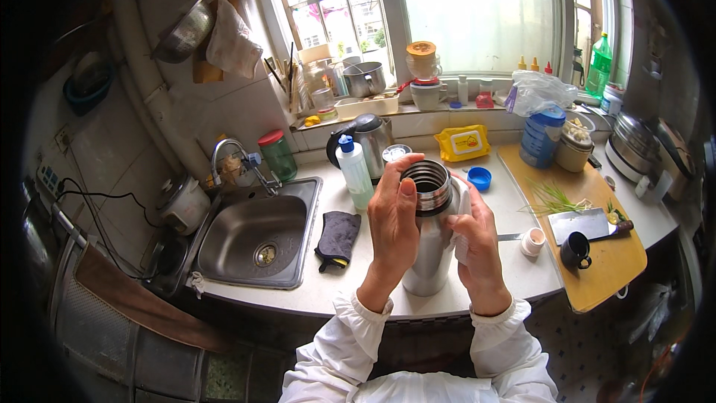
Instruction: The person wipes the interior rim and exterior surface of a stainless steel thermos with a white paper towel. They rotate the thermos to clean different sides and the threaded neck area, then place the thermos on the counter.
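A stainless-steel vacuum flask [428, 257] stands upright near the counter's front edge, its threaded mouth uncovered. My left hand [393, 221] is around its upper left side, the thumb raised by the mouth. My right hand [476, 240] presses a white wipe or cloth [462, 207] against the flask's right side. Behind my left hand stand a clear bottle with a blue cap [353, 173] and a steel electric kettle [373, 143]. A small blue lid [479, 178] lies behind my right hand, and a pale pink cup-shaped lid [532, 242] is to its right.
A steel sink [254, 235] and a folded grey cloth [338, 235] are at the left. On the right, a wooden cutting board [604, 274] bears a cleaver [579, 225], scallions [554, 198] and a black mug [575, 250]. A yellow wipes pack [463, 143] lies by the wall.
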### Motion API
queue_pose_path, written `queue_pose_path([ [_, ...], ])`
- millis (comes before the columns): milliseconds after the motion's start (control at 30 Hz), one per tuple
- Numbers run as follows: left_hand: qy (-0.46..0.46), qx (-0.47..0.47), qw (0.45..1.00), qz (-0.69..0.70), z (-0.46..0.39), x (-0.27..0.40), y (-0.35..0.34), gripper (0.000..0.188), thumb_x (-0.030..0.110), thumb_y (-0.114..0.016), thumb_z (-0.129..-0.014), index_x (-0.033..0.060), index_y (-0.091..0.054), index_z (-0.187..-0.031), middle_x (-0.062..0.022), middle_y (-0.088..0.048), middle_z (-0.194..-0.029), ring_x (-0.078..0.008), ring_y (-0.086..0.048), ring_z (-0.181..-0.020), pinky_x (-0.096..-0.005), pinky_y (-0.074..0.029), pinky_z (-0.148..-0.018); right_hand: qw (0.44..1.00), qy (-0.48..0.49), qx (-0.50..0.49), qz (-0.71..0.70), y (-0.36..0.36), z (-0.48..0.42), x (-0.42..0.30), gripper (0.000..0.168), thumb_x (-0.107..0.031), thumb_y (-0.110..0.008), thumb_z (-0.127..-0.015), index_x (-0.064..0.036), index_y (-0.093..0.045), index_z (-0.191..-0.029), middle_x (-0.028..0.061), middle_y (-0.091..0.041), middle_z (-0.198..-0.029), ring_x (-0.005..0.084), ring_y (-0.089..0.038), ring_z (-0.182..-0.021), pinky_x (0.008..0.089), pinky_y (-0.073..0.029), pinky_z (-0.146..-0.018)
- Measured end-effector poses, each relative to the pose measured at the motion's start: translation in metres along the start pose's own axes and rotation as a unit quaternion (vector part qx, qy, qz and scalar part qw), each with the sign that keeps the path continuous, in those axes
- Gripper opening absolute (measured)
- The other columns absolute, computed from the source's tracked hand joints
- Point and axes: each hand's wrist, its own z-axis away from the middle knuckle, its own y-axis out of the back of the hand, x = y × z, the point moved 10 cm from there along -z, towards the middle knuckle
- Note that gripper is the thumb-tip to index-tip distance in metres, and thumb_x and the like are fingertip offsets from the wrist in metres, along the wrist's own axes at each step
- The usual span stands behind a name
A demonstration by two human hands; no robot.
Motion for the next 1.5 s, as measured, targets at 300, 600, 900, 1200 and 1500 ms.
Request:
queue_pose_path([
  [300,0.001,0.004,1.0,-0.005,-0.0011,0.0012,0.0008,0.061,0.054,-0.038,-0.109,0.0004,-0.061,-0.125,-0.0146,-0.07,-0.102,-0.0226,-0.069,-0.092,-0.0332,-0.052,-0.082,1.0,-0.001,-0.003,0.003,-0.0012,0.0009,-0.0015,0.078,-0.012,-0.059,-0.076,0.006,-0.038,-0.149,0.0167,-0.061,-0.129,0.0225,-0.062,-0.117,0.0333,-0.046,-0.107],
  [600,0.0,0.003,1.0,-0.006,-0.0016,0.0017,0.0002,0.059,0.052,-0.038,-0.11,0.0007,-0.061,-0.125,-0.0128,-0.07,-0.098,-0.02,-0.068,-0.088,-0.0325,-0.052,-0.079,1.0,-0.001,-0.002,0.002,0.0001,0.0009,-0.0014,0.079,-0.013,-0.059,-0.076,0.006,-0.038,-0.149,0.0179,-0.061,-0.13,0.0236,-0.062,-0.119,0.0342,-0.046,-0.108],
  [900,0.005,0.002,1.0,-0.009,-0.0015,-0.0008,0.001,0.058,0.053,-0.038,-0.11,0.0013,-0.061,-0.125,-0.012,-0.07,-0.097,-0.0193,-0.068,-0.087,-0.032,-0.052,-0.078,1.0,0.002,-0.003,0.002,-0.0007,0.0017,-0.0021,0.078,-0.013,-0.059,-0.076,0.006,-0.038,-0.149,0.0177,-0.061,-0.13,0.0232,-0.063,-0.118,0.0343,-0.047,-0.107],
  [1200,0.01,0.001,1.0,-0.015,-0.0011,-0.0016,0.0008,0.06,0.054,-0.036,-0.109,0.0013,-0.061,-0.125,-0.0139,-0.07,-0.099,-0.0225,-0.069,-0.089,-0.0338,-0.052,-0.08,1.0,0.012,-0.005,0.002,-0.0004,0.0011,-0.0027,0.078,-0.013,-0.06,-0.077,0.006,-0.039,-0.149,0.0178,-0.062,-0.13,0.023,-0.063,-0.118,0.0345,-0.048,-0.107],
  [1500,0.01,0.001,1.0,-0.014,-0.0008,-0.0001,0.0007,0.06,0.054,-0.037,-0.109,0.0012,-0.061,-0.125,-0.0141,-0.07,-0.099,-0.0222,-0.069,-0.09,-0.0337,-0.052,-0.081,1.0,0.02,-0.001,0.005,0.001,0.0005,-0.0009,0.077,-0.012,-0.059,-0.077,0.007,-0.039,-0.149,0.0177,-0.062,-0.13,0.0222,-0.063,-0.118,0.0337,-0.048,-0.106],
])
